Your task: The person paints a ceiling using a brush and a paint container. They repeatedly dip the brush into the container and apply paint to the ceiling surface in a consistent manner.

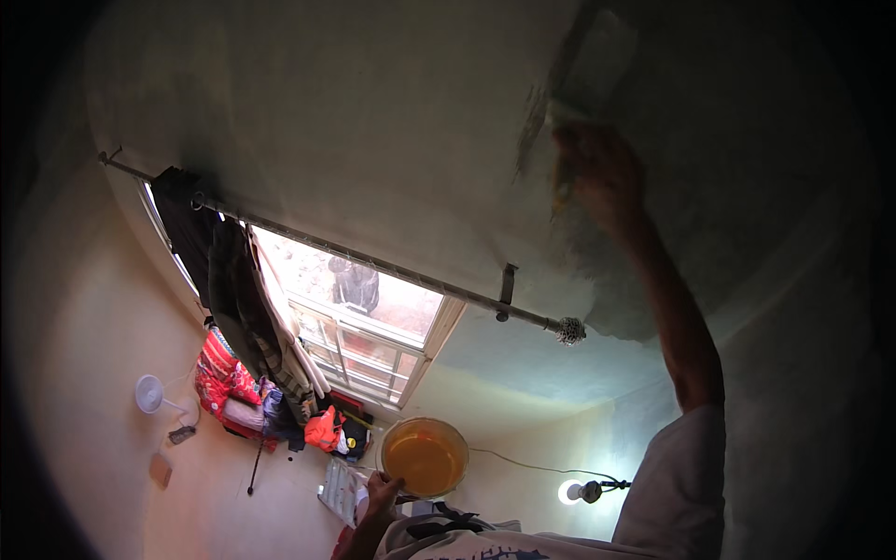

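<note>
Your left fingers [393, 485] gripped a bucket [425, 420], your right fingers [571, 140] clasped a blurred brush-like tool [564, 113] — up at the wall [373, 112]

Shirt [579, 551] at 6 o'clock: pale greyish, plain cloth, soft folds. Short loose sleeve [670, 476] between 4 and 5 o'clock, same pale cloth, hem ending near the elbow, greyer in shade. Dark print [509, 555] on shirt front, 6 o'clock, cut by bottom edge, motif unreadable. Black strap-like strips [448, 528] just above it, uneven edges, type unclear. Right hand [607, 173], 2 o'clock, bare, dim; right forearm [674, 299], 3 o'clock, bare. Left hand [381, 495], between 6 and 7, bare
</note>
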The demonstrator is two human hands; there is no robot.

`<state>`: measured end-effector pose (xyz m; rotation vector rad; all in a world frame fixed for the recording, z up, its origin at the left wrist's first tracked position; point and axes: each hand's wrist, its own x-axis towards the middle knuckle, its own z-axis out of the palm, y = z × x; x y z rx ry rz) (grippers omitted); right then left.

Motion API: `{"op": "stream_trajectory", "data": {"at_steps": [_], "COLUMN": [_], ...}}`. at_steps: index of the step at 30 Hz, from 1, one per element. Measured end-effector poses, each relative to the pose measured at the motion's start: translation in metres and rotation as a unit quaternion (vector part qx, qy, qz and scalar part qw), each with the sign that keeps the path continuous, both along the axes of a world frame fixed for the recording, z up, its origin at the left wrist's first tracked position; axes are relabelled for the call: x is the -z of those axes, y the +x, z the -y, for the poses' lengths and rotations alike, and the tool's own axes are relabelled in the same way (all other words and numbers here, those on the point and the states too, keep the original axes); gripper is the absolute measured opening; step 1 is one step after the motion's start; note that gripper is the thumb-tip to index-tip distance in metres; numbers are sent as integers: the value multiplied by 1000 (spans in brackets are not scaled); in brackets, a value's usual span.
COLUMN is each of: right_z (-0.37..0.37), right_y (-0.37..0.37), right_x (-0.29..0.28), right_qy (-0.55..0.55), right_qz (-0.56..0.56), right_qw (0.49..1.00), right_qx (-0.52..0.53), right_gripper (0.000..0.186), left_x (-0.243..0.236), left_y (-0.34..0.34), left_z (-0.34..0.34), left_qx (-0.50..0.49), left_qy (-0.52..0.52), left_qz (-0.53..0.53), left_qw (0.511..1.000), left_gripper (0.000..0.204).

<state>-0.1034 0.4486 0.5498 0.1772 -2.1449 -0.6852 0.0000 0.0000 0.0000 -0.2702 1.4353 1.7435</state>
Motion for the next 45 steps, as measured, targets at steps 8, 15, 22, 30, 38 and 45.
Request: {"op": "stream_trajectory", "data": {"at_steps": [8, 15, 22, 30, 38, 45], "right_z": [34, 22, 28, 36, 29, 34], "right_y": [13, -13, -9, -7, -18, -29], "right_x": [96, 17, -44, 76, 22, -59], "right_qy": [26, -87, 46, 119, -74, 68], "right_qz": [90, 6, -86, 34, 52, -85], "right_qw": [996, 996, 995, 992, 996, 994], "right_qx": [-9, 13, -13, -2, 4, 4], "right_gripper": [40, 18, 24, 30, 20, 24], "left_x": [-20, -10, -37, 1, -21, -41], "left_y": [3, -1, -2, 0, -4, -6], "left_z": [7, 8, 3, 4, 3, 2], "left_qx": [-16, -13, -21, -7, -6, -24], "left_qy": [12, 6, 7, 15, -27, 30], "left_qz": [8, 15, 28, 14, 11, 41], "left_qw": [1000, 1000, 999, 1000, 1000, 998], "left_gripper": [30, 30, 31, 30, 32, 31]}}
